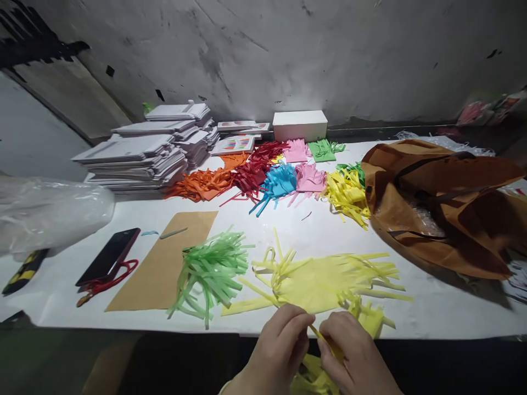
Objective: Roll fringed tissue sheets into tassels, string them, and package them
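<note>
At the table's front edge, my left hand (282, 343) pinches one end of a thin yellow paper strip (316, 331). My right hand (354, 351), closed too, grips the same strip close by. More yellow fringed paper (315, 378) hangs below and between the hands, partly hidden by them. Just beyond lies a flat yellow fringed sheet (321, 280) with cut strips at both ends. Against my right hand's far side rests a smaller yellow fringed piece (370, 318). A bunch of light green fringed paper (214, 269) lies to the left.
A brown cardboard piece (164, 269), a phone (111, 255) with a red cord and a cutter (24, 271) lie left. Behind are white stacks (144, 148), orange tassels (201, 184), blue tassels (280, 180) and a white box (300, 126). A brown fabric bag (444, 203) stands right.
</note>
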Tool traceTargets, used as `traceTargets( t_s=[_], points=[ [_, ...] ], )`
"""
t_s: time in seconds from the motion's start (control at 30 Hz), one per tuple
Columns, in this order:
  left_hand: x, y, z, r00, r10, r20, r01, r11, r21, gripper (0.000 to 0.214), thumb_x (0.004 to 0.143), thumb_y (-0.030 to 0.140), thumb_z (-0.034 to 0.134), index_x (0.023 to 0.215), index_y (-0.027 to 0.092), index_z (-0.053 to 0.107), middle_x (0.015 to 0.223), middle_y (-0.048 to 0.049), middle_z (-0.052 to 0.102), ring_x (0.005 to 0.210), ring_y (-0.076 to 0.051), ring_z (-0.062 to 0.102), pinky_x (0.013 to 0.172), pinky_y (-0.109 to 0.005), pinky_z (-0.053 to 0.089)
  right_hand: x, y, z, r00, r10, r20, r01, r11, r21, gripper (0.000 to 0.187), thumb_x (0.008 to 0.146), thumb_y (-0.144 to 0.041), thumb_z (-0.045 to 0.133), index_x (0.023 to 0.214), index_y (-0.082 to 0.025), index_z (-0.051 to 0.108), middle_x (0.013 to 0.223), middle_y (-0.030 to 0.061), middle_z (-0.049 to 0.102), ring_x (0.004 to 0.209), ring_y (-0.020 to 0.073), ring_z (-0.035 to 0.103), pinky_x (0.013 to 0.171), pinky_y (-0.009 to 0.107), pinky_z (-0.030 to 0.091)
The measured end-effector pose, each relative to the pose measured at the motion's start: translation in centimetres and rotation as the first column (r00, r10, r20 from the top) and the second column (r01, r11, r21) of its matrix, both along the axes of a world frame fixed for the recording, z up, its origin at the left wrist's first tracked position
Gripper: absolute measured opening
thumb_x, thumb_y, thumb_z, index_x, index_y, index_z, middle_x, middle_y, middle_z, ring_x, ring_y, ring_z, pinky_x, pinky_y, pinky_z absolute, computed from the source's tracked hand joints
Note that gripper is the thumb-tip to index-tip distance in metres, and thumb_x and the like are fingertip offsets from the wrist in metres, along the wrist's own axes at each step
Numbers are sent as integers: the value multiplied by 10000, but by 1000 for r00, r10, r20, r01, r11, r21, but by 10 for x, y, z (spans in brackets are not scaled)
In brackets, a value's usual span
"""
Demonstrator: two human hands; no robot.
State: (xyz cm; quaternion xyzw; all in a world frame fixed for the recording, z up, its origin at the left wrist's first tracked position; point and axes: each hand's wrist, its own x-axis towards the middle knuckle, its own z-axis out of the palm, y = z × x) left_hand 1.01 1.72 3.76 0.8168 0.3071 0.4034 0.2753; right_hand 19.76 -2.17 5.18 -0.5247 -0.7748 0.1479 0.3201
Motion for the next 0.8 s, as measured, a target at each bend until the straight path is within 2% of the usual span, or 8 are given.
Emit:
traceTargets(
  t_s=[0.13,0.23,0.4,0.5,0.57,0.63,0.7,0.8],
  points=[
    [-49,24,21,974,225,-5,-225,974,-38,283,895,58,496,1008,237,684,945,-47,658,770,-154,670,659,-224,562,21,1,-10,996,-85,-38,88,994,70,265,994,-340,494,1204,-216,598,1113,88,728,1075,236,693,914,358,586],
    [-115,66,35,863,504,-18,-504,863,-37,159,921,183,525,921,203,684,975,-33,633,702,-147,641,655,-270,565,42,7,-32,970,-245,-12,244,962,119,300,989,-314,521,1259,-224,617,1213,91,711,1162,250,667,951,388,587],
    [-188,129,45,562,779,-278,-763,618,190,282,901,322,591,999,79,696,1261,-139,581,1248,-392,533,1074,-595,421,52,22,-63,969,7,246,-33,994,100,417,972,-187,519,1388,-180,547,1423,121,581,1341,265,528,1097,501,483],
    [-162,124,37,566,780,-267,-685,625,374,350,901,312,646,1177,97,645,1476,-160,452,1398,-416,388,1153,-627,296,49,27,-73,950,29,309,-66,992,108,405,976,-192,534,1380,-175,558,1450,129,555,1387,277,473,1116,526,455],
    [-119,102,22,754,615,-231,-513,771,378,286,953,259,583,1223,168,612,1376,-122,562,1295,-304,535,1096,-510,435,45,27,-77,949,-2,314,-46,989,143,345,977,-187,538,1315,-184,609,1427,125,580,1392,281,466,1122,542,438],
    [-68,73,1,914,236,-331,-161,957,239,330,968,183,529,1296,211,558,1305,-112,625,1215,-226,601,1015,-393,519,41,25,-82,939,-36,342,-21,987,162,336,972,-198,550,1301,-179,615,1437,133,569,1404,297,447,1129,569,409],
    [-23,47,-18,873,-91,-479,152,984,90,424,933,232,593,1351,204,527,1366,-141,603,1291,-288,548,1086,-496,459,39,23,-88,913,-96,396,25,983,180,392,975,-289,566,1345,-159,576,1477,165,518,1409,344,430,1133,645,341],
    [14,27,-35,804,-185,-565,212,977,-19,543,904,326,674,1396,198,484,1449,-142,554,1382,-356,450,1161,-620,315,46,19,-95,829,-352,435,274,933,233,518,992,-494,488,1303,-90,580,1504,257,443,1382,461,420,1071,795,222]
  ],
)
